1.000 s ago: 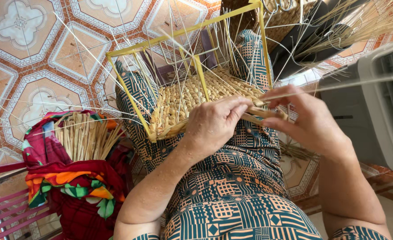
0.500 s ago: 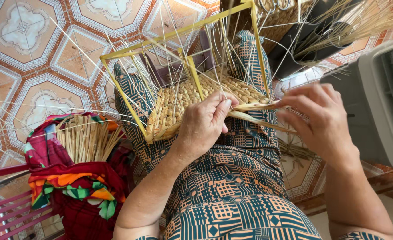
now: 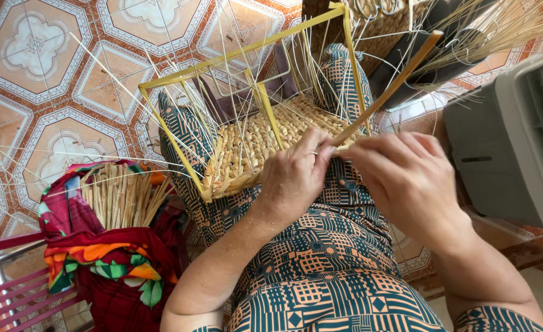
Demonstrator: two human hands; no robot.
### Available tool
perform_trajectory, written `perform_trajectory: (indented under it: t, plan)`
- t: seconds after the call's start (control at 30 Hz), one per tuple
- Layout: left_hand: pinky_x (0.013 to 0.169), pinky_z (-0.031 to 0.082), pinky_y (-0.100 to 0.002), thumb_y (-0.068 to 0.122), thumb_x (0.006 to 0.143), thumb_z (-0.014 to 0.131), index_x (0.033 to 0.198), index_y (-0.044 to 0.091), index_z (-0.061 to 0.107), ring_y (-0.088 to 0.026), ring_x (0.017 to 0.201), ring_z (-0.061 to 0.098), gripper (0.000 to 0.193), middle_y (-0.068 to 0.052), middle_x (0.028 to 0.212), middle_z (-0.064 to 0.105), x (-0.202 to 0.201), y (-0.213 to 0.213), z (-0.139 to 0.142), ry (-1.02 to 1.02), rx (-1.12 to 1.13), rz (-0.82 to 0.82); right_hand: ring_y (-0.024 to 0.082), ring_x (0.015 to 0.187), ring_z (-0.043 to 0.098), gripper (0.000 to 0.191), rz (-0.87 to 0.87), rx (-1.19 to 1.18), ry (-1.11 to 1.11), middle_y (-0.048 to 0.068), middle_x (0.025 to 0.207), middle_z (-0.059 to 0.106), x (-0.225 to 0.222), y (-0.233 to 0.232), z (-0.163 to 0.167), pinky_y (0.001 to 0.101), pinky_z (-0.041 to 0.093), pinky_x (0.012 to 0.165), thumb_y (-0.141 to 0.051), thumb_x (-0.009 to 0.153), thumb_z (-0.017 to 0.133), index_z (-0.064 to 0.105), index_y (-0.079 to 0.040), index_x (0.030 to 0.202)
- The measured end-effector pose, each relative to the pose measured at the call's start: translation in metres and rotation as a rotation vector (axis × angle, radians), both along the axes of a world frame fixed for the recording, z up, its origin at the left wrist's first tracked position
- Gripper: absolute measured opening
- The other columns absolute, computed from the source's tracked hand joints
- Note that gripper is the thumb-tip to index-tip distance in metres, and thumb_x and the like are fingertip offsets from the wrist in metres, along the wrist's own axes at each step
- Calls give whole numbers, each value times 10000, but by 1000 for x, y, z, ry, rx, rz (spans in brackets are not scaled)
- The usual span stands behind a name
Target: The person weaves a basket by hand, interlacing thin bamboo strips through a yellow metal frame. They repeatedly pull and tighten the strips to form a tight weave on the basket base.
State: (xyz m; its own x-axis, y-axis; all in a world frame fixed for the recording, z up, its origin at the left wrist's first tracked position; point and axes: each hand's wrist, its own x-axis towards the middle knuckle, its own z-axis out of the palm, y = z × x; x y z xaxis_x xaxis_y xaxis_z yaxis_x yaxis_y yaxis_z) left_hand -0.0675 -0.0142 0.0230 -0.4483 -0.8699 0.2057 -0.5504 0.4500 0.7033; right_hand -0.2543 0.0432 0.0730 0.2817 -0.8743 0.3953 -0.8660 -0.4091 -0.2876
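A half-woven straw basket [image 3: 253, 147] sits on my lap inside a yellow metal frame [image 3: 234, 55], with thin loose strands sticking up all around it. My left hand [image 3: 293, 178] rests on the basket's near edge, fingers curled and pinching the weave. My right hand [image 3: 406, 178] is just to its right, holding a flat tan reed strip [image 3: 394, 86] that rises diagonally to the upper right. The two hands nearly touch at the strip's lower end.
A bundle of pale straw stalks [image 3: 121, 197] wrapped in bright floral cloth [image 3: 105, 258] lies to my left on a red slatted seat [image 3: 13, 289]. A grey plastic appliance [image 3: 511, 141] stands at the right. More straw and a woven basket [image 3: 394, 24] are ahead on the patterned tile floor [image 3: 31, 92].
My right hand has taken hold of the reed strip and swung it upward to the right. My left hand shifted slightly right along the basket's edge.
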Motion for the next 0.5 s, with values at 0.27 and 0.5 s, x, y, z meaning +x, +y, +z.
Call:
perform_trajectory:
  t: [0.27, 0.5]
  plan:
    - [423, 570, -333, 202, 1069, 566, 1113, 124, 508, -175, 520, 700, 107, -34, 745, 715, 6, -10, -2, 40, 237, -86, 178, 800, 682, 92, -62, 356, -793, 76, 932, 713, -12, -34, -59, 312, 569, 683, -81, 959, 725, 720, -55, 1047]
    - [543, 558, -354, 208, 967, 677, 997, 125, 602, -177, 620, 713, 116, -22, 754, 731, -11, -15, -4, -98, 79, -11, 144, 853, 701, 196, 115, 106, -474, 73, 1053, 730, -14, -13, -42, 258, 547, 700, -49, 922, 752, 748, -95, 1113]
